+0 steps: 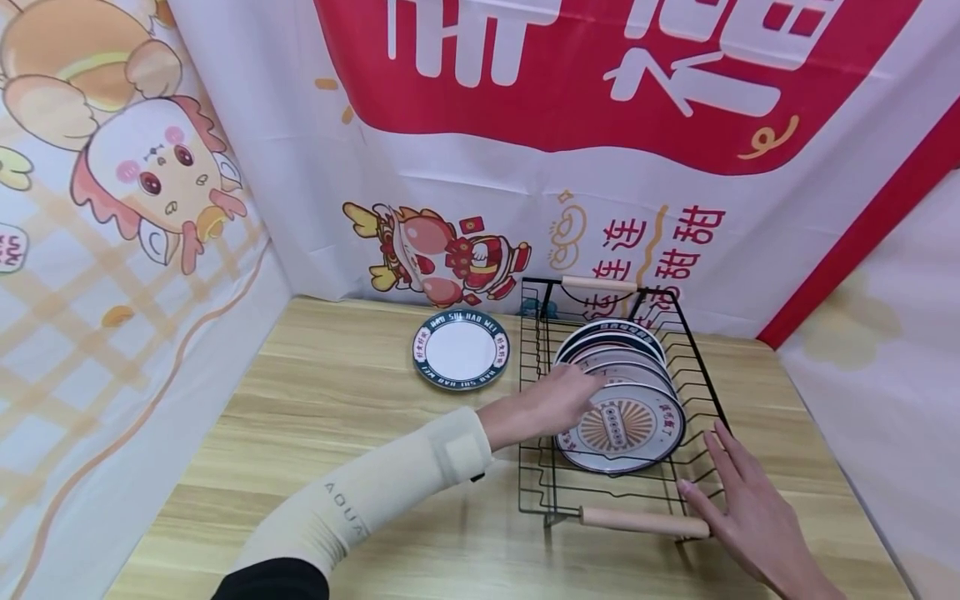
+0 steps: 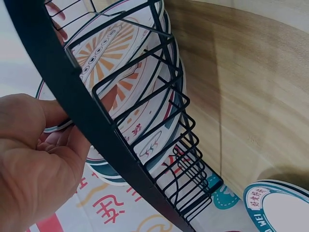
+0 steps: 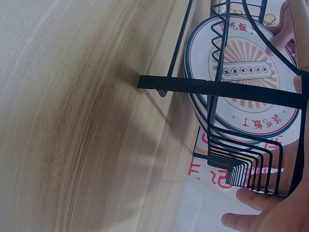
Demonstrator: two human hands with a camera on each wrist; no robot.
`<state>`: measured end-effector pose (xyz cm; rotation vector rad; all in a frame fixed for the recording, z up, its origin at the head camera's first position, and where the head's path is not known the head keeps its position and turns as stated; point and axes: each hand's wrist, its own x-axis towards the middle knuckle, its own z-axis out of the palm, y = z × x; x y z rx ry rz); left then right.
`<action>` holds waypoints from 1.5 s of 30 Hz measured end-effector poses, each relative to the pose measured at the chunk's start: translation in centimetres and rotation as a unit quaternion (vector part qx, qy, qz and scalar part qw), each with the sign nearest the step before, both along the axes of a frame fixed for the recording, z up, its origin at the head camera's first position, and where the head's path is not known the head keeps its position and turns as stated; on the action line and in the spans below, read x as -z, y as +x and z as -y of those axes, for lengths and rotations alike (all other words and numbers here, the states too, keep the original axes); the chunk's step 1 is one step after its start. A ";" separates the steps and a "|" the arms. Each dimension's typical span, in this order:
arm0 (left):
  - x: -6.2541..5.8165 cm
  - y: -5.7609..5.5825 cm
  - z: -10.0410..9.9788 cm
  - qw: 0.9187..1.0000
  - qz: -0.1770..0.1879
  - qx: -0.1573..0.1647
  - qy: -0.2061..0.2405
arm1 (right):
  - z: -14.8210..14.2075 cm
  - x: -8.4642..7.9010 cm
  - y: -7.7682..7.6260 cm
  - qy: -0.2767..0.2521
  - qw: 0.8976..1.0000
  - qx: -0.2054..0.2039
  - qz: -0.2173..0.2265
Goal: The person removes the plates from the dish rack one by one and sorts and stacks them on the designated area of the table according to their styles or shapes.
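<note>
Slippage worries me: the left hand (image 1: 553,403) pinches just one edge of the round white ceramic-looking orange-sunburst plate (image 1: 622,429) below its fingers, which could knock the tilted dark-rimmed plates (image 1: 613,332) beyond, with the right hand (image 1: 753,512) only loosely resting against the black metal-wire rack (image 1: 645,522) beside it.

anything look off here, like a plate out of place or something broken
Mildly: one dark-rimmed plate lies flat on the table, outside the rack, while the other plates are tilted on edge inside it. I see no breakage.
</note>
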<state>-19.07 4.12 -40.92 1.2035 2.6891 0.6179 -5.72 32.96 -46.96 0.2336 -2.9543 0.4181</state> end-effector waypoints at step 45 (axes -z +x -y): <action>-5.0 1.5 8.8 0.964 -0.027 -0.114 0.237 | 0.0 0.0 0.2 -0.019 1.000 -0.003 -0.008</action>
